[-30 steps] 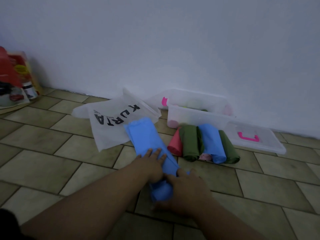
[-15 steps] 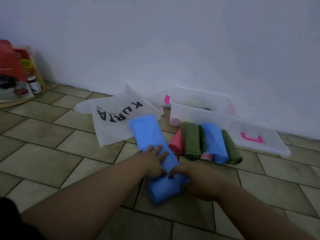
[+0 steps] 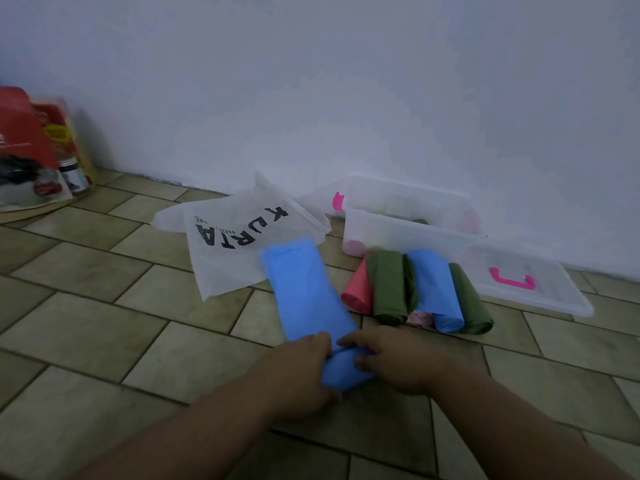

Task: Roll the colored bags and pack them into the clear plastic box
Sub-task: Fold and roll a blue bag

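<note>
Head view: the blue bag (image 3: 304,292) is laid on the floor tiles at 6 o'clock from the clear plastic box (image 3: 408,233), whose contents are blurred. Its near, rolled end is clamped by the left hand (image 3: 298,372) and right hand (image 3: 398,362), fingertips partly hidden.

Flat bag (image 3: 304,292) under the hands: plain light blue. Rolled bags beside it: coral-red (image 3: 356,289), olive green (image 3: 388,289), light blue (image 3: 434,289), darker green (image 3: 471,303); a pale pink one (image 3: 419,318) peeks out beneath. Clear plastic box (image 3: 398,237): cloudy white, pink clip (image 3: 337,201); inside, hints of green and pink, blurred. Lid (image 3: 540,292): clear, hot-pink handle (image 3: 512,278). White bag (image 3: 235,244), black lettering "KURTA". Floor tiles (image 3: 104,323): dull olive-tan, dark grout. Wall (image 3: 311,81): pale bluish white.
</note>
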Available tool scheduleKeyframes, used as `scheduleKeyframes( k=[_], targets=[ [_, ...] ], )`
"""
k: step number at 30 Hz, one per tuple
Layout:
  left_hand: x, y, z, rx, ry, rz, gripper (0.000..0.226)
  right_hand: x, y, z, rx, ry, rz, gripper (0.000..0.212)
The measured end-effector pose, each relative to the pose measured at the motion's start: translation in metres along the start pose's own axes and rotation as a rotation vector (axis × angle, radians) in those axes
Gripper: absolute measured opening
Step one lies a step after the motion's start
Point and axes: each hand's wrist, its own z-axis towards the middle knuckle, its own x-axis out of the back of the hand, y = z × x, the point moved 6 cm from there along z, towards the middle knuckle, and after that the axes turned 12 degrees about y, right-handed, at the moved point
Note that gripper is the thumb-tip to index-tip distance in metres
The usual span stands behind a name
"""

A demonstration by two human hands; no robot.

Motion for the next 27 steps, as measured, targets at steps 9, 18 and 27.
scheduleKeyframes(
  k=[9, 18, 27],
  targets=[
    [0.013, 0.011, -0.001, -0.148, 0.063, 0.236, 0.056, 0.002, 0.014, -0.023, 0.01, 0.192, -0.005, 0.03],
    [-0.001, 0.002, 0.0, -0.018, -0.087, 0.048, 0.027, 0.001, -0.003, -0.024, 0.089, 0.292, -0.019, 0.03],
    [0.004, 0.011, -0.009, -0.142, 0.119, 0.126, 0.048, -0.004, 0.006, -0.012, 0.053, 0.2, -0.025, 0.046]
  ],
)
